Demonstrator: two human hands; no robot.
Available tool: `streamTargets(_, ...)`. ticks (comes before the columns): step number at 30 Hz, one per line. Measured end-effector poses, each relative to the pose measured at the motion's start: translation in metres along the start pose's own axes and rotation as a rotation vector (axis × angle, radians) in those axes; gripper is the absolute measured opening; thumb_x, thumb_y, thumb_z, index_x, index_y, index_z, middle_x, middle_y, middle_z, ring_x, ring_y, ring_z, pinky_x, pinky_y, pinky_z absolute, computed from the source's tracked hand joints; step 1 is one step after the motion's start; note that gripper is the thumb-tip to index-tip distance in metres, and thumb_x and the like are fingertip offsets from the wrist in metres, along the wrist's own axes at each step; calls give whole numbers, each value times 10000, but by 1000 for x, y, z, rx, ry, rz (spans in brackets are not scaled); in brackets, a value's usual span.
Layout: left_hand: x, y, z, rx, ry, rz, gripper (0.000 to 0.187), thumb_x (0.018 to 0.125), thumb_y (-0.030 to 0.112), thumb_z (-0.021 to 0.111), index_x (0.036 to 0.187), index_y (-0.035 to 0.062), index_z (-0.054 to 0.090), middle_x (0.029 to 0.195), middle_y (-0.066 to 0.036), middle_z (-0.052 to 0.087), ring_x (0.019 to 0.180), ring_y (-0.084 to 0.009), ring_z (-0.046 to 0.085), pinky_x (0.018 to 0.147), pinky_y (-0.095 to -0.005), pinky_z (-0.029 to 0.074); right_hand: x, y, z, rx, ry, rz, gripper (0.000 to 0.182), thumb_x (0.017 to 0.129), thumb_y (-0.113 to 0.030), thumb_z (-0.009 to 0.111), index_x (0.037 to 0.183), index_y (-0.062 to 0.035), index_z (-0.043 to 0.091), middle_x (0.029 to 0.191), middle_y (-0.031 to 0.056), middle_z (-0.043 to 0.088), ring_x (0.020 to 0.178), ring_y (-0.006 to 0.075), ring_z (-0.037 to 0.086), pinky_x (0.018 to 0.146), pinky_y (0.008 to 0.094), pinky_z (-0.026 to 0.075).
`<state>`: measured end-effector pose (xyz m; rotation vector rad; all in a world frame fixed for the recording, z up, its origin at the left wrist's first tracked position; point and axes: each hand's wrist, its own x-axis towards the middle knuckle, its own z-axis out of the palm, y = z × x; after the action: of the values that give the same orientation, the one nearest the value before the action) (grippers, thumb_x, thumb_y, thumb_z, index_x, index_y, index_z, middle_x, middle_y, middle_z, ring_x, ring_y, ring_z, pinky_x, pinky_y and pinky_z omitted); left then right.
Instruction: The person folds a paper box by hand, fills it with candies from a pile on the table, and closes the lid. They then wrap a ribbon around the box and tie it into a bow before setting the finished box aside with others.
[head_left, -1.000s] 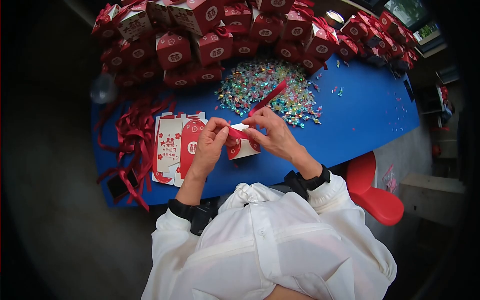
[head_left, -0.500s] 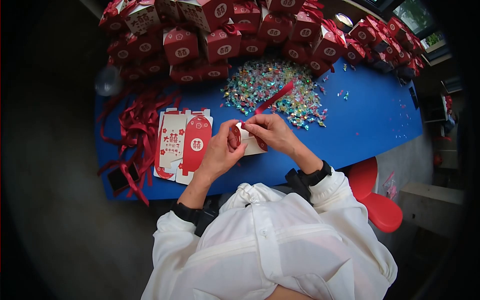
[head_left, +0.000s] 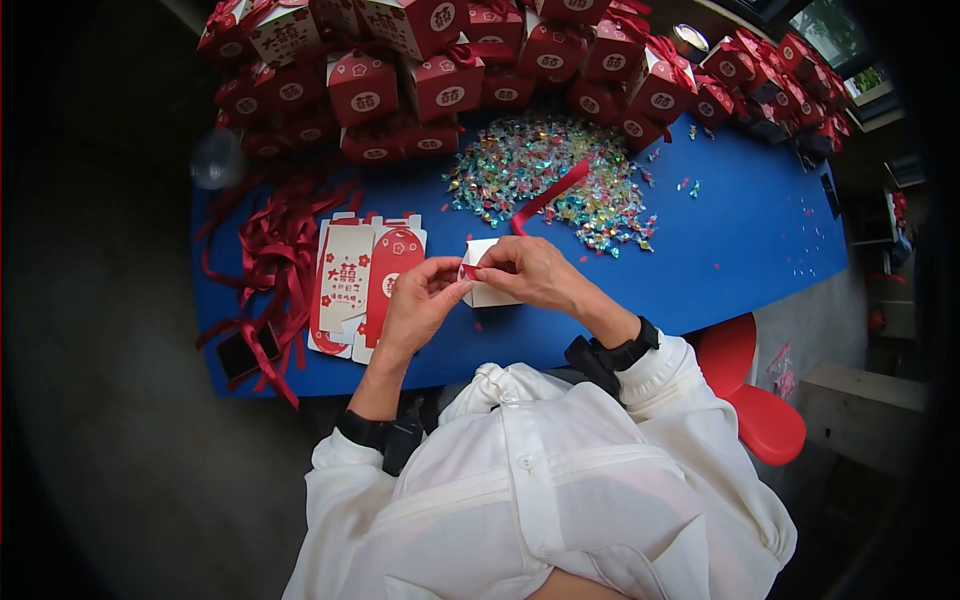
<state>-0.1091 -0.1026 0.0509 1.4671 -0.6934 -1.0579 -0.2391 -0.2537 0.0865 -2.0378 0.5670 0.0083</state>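
Note:
Between my hands is a small white and red candy box (head_left: 482, 248), its pale sides showing and partly covered by my fingers. My left hand (head_left: 425, 305) pinches its left edge with thumb and fingertips. From the right, my right hand (head_left: 537, 272) has closed fingers on the top of the box, where a small red piece, flap or ribbon, shows between the hands. Behind my right hand a red ribbon (head_left: 555, 194) lies over the edge of a pile of wrapped candies (head_left: 530, 150). Flat printed box blanks (head_left: 350, 262) lie left of my left hand.
Loose red ribbons (head_left: 268, 250) lie tangled at the left of the blue table (head_left: 700, 250), over a dark flat object (head_left: 240, 355). Finished red boxes (head_left: 362, 90) are stacked along the back. A red chair (head_left: 755, 410) stands at the right front.
The red curved flaps seen between my fingers have folded down, and the box now shows a white side. My right hand has shifted slightly left and down over it.

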Motion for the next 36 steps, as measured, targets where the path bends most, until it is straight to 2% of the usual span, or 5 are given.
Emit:
streamTargets(21, 1, 6, 2, 170, -40, 78, 293, 869, 55, 646, 1145, -28, 597, 930, -61, 653, 836, -111, 627, 772, -238, 517, 8, -5, 0, -92, -43, 53, 251, 768, -306, 588, 797, -85, 704, 743, 116, 674, 702, 285, 651, 641, 395, 487)
streamTargets(23, 3, 7, 3, -21, -29, 17, 205, 904, 91, 604, 1072, -24, 589, 889, -71, 647, 819, -108, 622, 749, -242, 523, 8, -5, 0, -77, -37, 56, 248, 772, -306, 589, 802, -89, 705, 747, 113, 678, 711, 283, 656, 642, 393, 489)
streamTargets(29, 8, 3, 6, 58, -58, 45, 112, 947, 104, 521, 920, -5, 532, 829, -44, 597, 777, -103, 596, 723, -238, 501, 8, -1, -1, -98, -57, 38, 254, 806, -321, 574, 837, -101, 698, 749, 93, 685, 724, 269, 666, 665, 384, 494)
streamTargets(32, 11, -1, 3, 91, -93, 74, 110, 956, 111, 502, 938, 4, 514, 846, -34, 578, 790, -96, 572, 727, -240, 485, 5, -1, -4, -29, -95, 56, 254, 805, -325, 624, 930, -113, 689, 853, 115, 665, 806, 263, 653, 714, 384, 492)
streamTargets(36, 9, 1, -1, -14, -94, 21, 103, 968, 116, 475, 966, 16, 497, 893, -37, 566, 821, -98, 566, 747, -248, 485, -5, 1, 2, -19, 158, -201, 393, 727, -257, 781, 1081, -139, 657, 1019, 119, 489, 878, 240, 538, 750, 334, 475)
